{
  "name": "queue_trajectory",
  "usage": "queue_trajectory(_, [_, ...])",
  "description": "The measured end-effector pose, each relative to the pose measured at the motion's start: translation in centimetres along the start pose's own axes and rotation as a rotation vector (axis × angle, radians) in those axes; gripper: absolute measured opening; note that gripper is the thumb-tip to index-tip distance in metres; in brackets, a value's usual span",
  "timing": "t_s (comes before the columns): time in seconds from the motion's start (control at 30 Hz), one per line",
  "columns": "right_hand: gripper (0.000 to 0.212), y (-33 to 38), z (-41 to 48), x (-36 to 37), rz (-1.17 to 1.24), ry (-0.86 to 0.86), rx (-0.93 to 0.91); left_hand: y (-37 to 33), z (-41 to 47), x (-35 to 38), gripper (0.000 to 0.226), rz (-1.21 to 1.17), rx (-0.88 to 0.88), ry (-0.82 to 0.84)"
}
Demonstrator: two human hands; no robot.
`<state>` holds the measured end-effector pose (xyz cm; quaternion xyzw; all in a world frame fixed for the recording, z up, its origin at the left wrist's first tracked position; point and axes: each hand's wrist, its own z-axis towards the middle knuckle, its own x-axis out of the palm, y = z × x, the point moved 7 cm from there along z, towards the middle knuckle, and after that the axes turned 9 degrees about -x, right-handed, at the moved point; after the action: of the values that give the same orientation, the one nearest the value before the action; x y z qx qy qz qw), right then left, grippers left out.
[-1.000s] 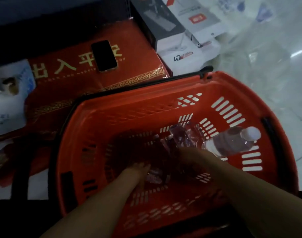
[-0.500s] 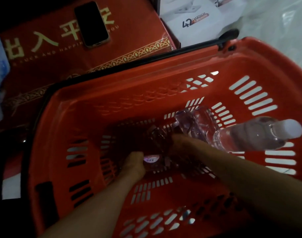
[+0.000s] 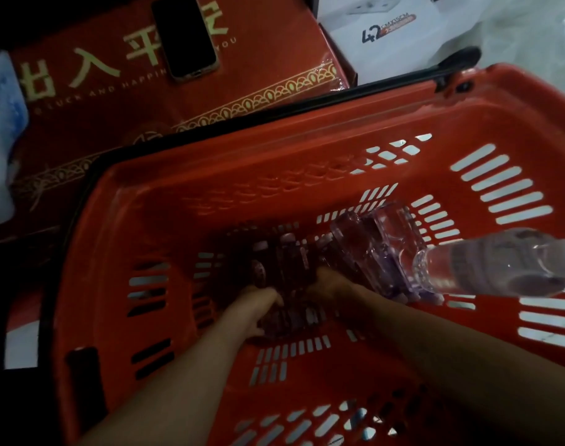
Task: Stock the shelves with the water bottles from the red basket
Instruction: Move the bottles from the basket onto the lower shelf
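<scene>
The red basket fills most of the view, and several clear water bottles lie on its floor. Both my hands reach down into it. My left hand grips a dark-looking water bottle lying in the shadowed middle. My right hand curls its fingers over the bottles just to the right of it. Two more clear bottles lie side by side toward the right wall. Another bottle leans up against the right side, cap end out of view.
A red gift box with gold lettering sits behind the basket, with a black phone lying on top. A white carton stands at the back right. The basket's black handle rests folded along the far rim.
The view has dropped closer to the basket. My left hand has moved from the basket floor onto the dark bottle and closed round it. My right hand stays on the bottles.
</scene>
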<state>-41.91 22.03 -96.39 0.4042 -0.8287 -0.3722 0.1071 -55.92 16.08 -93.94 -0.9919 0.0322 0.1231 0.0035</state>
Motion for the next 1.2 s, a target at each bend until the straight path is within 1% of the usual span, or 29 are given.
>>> queue_trajectory(0.03, [0.033,-0.1,0.1,-0.1,-0.007,-0.002,-0.001,0.2,0.1,0.0,0.017,-0.038,-0.02,0.014])
queue_trajectory(0.13, [0.034,-0.6,0.3,0.0,0.069,-0.016,0.021,0.3,0.4,-0.1,0.017,-0.065,-0.049,0.067])
queue_trajectory(0.27, [0.032,-0.3,0.5,0.6,0.092,0.083,0.03,0.8,1.1,-0.5,0.019,-0.069,-0.079,0.115])
queue_trajectory(0.37, [0.031,0.0,0.4,0.2,0.003,0.068,0.016,0.8,1.1,-0.9,0.023,-0.062,-0.038,0.084])
queue_trajectory(0.5, [0.042,2.2,-0.5,-0.5,-0.063,0.05,-0.03,-0.3,-0.4,-1.3,0.039,-0.014,0.059,0.054])
queue_trajectory(0.57, [0.045,4.5,-1.8,-1.4,-0.114,0.06,-0.048,-1.6,-2.1,-1.7,0.039,0.053,0.126,0.028])
queue_trajectory(0.6, [0.044,5.5,-2.3,-2.3,-0.156,0.038,-0.059,-2.4,-3.2,-1.9,0.039,0.097,0.159,0.021])
queue_trajectory(0.7, [0.037,8.7,-5.2,-4.7,-0.256,0.009,-0.097,-4.3,-6.8,-2.3,0.043,0.217,0.249,0.016])
queue_trajectory(0.8, [0.027,12.8,-8.6,-6.0,-0.277,-0.048,-0.217,-5.6,-11.4,-2.8,0.038,0.307,0.379,0.013])
queue_trajectory(0.87, [0.036,14.6,-11.3,-6.8,-0.246,-0.1,-0.221,-6.2,-14.5,-3.2,0.032,0.336,0.508,0.017])
queue_trajectory(0.93, [0.039,16.7,-13.9,-7.4,-0.239,-0.145,-0.308,-6.5,-17.8,-4.1,0.026,0.337,0.613,0.023])
queue_trajectory(1.0, [0.044,19.1,-16.4,-7.7,-0.215,-0.213,-0.413,-6.3,-21.4,-5.5,0.026,0.333,0.663,0.051])
queue_trajectory(1.1, [0.062,22.5,-19.0,-7.8,-0.122,-0.3,-0.547,-6.5,-26.3,-8.5,0.035,0.34,0.778,0.094])
queue_trajectory(1.2, [0.082,26.6,-20.9,-7.2,-0.067,-0.367,-0.655,-7.8,-31.0,-12.8,0.047,0.336,0.939,0.061])
